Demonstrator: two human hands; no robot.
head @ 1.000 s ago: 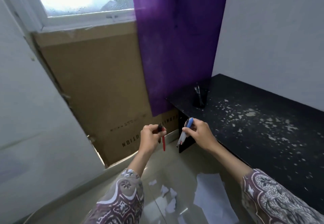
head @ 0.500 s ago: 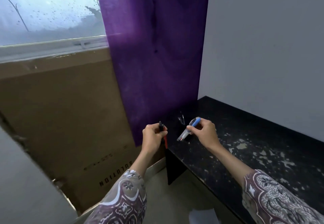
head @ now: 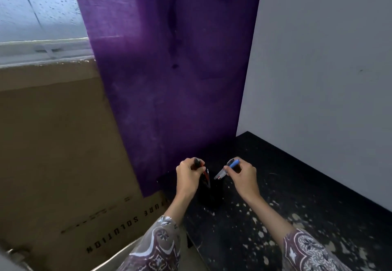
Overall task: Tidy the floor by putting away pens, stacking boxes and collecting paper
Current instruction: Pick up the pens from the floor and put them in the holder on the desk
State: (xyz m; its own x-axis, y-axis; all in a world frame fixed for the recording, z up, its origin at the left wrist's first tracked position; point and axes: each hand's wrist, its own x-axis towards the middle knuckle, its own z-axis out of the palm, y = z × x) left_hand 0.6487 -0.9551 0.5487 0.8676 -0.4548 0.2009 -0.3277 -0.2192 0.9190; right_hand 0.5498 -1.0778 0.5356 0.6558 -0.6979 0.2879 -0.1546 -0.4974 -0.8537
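Note:
My left hand [head: 187,175] grips a red pen with a black cap [head: 205,172], tip pointing down into a dark pen holder [head: 210,196] that stands on the black table [head: 286,196]. My right hand [head: 241,175] holds pens with a blue cap [head: 226,169], angled down-left, just right of and above the holder. The holder is dark against the table and hard to make out.
A purple curtain [head: 169,69] hangs behind the holder. A large cardboard sheet [head: 59,154] leans against the wall under the window [head: 38,5] at left. A white wall [head: 328,58] borders the table, whose top is flecked with pale paint spots.
The view has risen and closed in on the table; the floor papers have left the frame. Both hands have moved over the pen holder, the red pen now pointing down at it.

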